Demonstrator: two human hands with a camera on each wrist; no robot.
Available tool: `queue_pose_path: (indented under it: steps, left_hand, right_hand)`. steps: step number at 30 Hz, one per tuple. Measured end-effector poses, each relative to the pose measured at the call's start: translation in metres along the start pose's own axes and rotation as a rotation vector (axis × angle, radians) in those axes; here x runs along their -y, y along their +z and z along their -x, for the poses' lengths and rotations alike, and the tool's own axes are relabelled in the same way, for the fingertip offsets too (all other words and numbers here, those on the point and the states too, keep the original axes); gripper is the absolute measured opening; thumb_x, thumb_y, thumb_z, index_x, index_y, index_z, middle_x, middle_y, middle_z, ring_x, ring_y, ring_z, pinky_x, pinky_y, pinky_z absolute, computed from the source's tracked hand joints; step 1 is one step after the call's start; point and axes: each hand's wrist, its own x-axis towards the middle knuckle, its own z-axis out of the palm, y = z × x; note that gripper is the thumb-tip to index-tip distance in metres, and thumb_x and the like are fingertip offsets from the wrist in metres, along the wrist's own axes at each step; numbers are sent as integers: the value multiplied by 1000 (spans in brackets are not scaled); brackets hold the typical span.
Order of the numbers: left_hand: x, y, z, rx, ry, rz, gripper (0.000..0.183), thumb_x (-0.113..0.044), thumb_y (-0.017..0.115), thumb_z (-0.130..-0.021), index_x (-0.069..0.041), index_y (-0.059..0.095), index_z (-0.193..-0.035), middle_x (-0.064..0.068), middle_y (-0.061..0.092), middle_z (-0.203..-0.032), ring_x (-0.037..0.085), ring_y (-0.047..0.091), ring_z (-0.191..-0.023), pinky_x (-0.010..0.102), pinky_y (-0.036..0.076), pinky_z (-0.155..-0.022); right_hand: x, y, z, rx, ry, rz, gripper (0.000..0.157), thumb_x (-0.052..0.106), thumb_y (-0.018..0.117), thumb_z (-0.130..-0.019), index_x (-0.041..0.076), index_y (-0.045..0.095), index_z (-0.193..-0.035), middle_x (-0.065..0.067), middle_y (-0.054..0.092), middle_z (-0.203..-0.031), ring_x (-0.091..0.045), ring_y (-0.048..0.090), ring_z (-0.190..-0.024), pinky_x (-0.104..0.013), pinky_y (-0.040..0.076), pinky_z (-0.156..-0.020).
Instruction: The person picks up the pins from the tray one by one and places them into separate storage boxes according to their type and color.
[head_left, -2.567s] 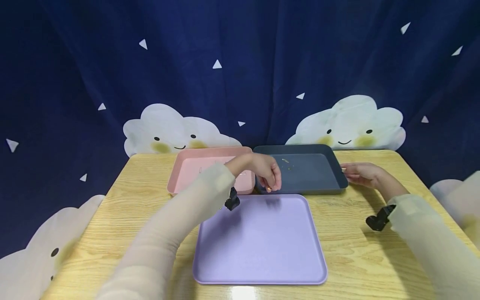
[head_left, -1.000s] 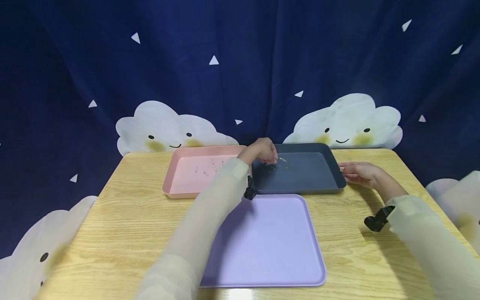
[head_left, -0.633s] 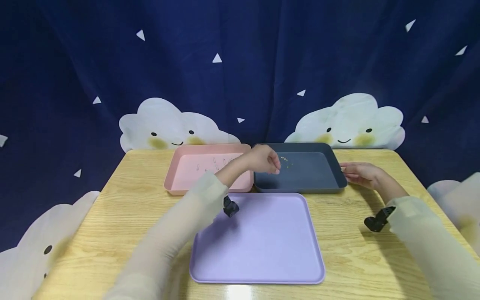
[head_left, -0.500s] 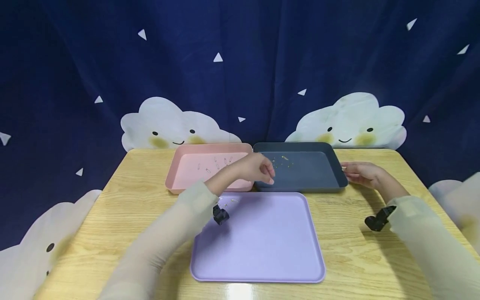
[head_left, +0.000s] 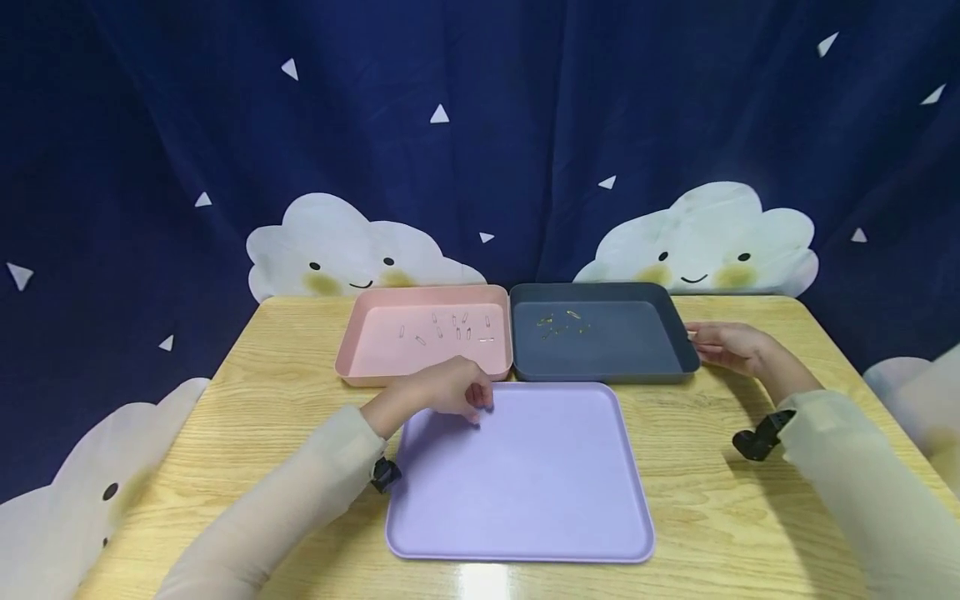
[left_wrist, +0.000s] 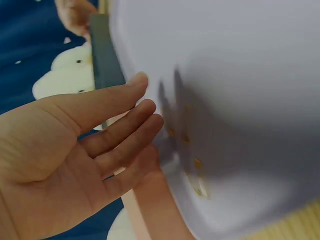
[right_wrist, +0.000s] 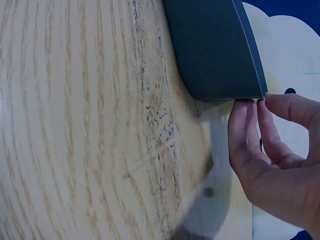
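Observation:
My left hand (head_left: 453, 387) hovers over the far left corner of the lilac tray (head_left: 525, 483), fingers loosely bent and holding nothing. In the left wrist view, several gold safety pins (left_wrist: 198, 172) lie on that tray just beyond my fingertips; in the head view the hand hides them. Behind stand a pink tray (head_left: 375, 358) with several silver safety pins (head_left: 439, 332) and a dark grey tray (head_left: 622, 358) with several gold safety pins (head_left: 573, 315). My right hand (head_left: 731, 346) holds the dark tray's right end, thumb at the rim and fingertips against the outer wall.
The pink and dark trays stand side by side along the far edge of the wooden table (head_left: 300, 433). The lilac tray lies right in front of them. A navy curtain (head_left: 510, 142) with white clouds hangs behind the table.
My left hand, with something gold at its fingertips 2.6 s ago, reached over the dark tray, then came back left and nearer to the lilac tray. The right hand stays at the dark tray.

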Motion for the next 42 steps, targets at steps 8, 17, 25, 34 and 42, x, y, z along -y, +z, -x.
queue_pose_path:
  steps: [8,17,25,34,42]
  left_hand:
    - [6,8,8,-37,-60,-251,23,6,76,-70,-12,72,-84,0,72,-84,12,61,-77,25,53,-75]
    - [14,18,10,-89,-10,-282,15,-1,77,-75,-13,68,-72,-4,65,-69,6,50,-64,17,44,-61]
    - [5,17,11,5,-96,-318,18,2,70,-78,-12,63,-69,-7,55,-67,8,48,-65,19,41,-60]
    - [8,18,10,55,-102,-294,22,-10,72,-78,-16,56,-65,-9,50,-64,6,46,-60,18,40,-57]
    - [8,13,9,66,-37,-90,19,-8,68,-81,-14,58,-67,-9,51,-62,4,45,-59,14,36,-56]
  right_hand:
    - [-1,-3,1,8,3,-3,35,9,50,-97,38,64,-86,18,66,-89,4,62,-86,-13,53,-78]
    - [1,-3,4,13,6,-15,31,9,51,-98,36,63,-90,17,66,-91,3,62,-87,-14,53,-79]
    - [0,-3,6,11,2,14,21,10,49,-98,25,57,-110,20,64,-91,5,62,-88,-14,53,-81]
    - [-1,-1,2,-7,22,99,62,14,49,-100,-1,18,-151,25,60,-90,8,60,-88,-13,52,-82]
    - [3,0,3,-9,22,95,69,13,48,-99,-8,7,-150,25,61,-88,8,61,-87,-13,53,-82]
